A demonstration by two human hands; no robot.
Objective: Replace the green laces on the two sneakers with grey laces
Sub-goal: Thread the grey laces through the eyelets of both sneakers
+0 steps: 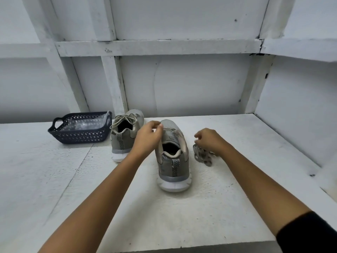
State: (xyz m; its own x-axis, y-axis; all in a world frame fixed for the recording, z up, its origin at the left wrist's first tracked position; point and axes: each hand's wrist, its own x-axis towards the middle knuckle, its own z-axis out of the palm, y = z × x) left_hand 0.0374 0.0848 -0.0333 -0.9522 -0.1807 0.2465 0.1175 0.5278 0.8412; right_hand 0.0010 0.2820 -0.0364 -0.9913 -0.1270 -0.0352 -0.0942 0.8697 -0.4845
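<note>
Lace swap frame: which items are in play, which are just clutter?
In play: near grey mesh sneaker; lace strand on it, pinched by left hand; far grey laced sneaker; loose lace heap under right hand.
Lying about: dark blue perforated plastic basket; clear plastic bag inside.

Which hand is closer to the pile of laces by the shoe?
The right hand: it hovers just over the lace pile. The left hand is across the near sneaker, pinching at its front.
</note>
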